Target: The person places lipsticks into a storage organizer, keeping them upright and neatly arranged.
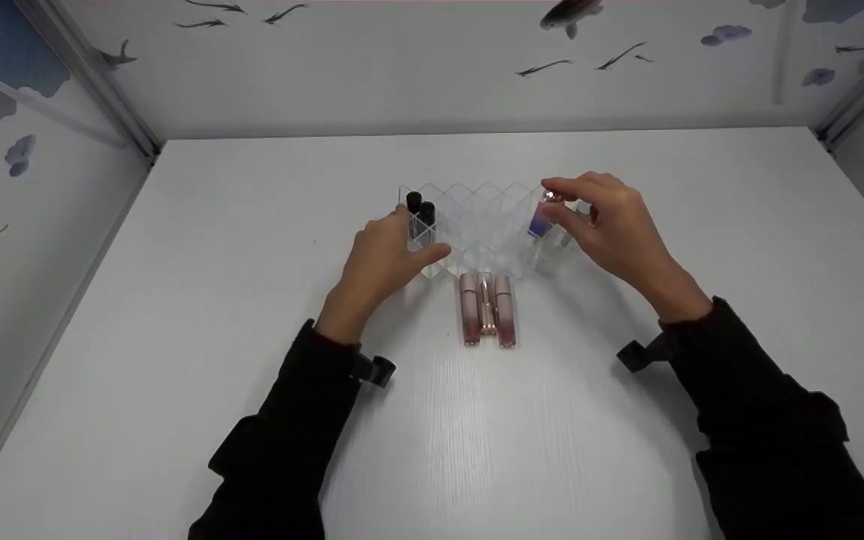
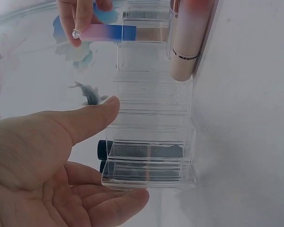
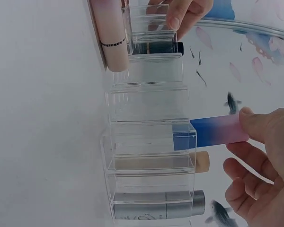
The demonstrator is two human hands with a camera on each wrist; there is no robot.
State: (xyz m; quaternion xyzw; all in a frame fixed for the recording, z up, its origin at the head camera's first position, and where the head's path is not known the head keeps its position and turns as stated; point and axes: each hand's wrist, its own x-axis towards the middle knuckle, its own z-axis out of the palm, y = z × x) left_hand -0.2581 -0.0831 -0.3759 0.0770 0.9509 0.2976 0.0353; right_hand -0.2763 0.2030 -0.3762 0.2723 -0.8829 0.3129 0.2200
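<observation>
Right-hand pinch: the pink-and-blue tube [image 3: 215,131] is gripped at its pink end between thumb and forefinger of the right hand [image 1: 616,225].
Tube position: its blue end is placed in a compartment toward the right of the clear organizer [image 1: 486,210]; the pink end is left above the rim.
Tube direction: blue end pointed down, pink end up; in the head view the long axis is slightly slanted.
Left-hand contact: the organizer's left end is touched by the left hand [image 1: 383,255], thumb spread apart; nothing is pinched.
Right wrist view only: a beige-topped tube [image 3: 202,162] and a silver tube [image 3: 185,208] are clearly seen, mostly hidden by the hand in the head view.
Head view only: three lip tubes [image 1: 469,307] are fully shown, laid side by side before the organizer.
Lettering: dark print on one lip tube and script on the silver one cannot be read surely.
</observation>
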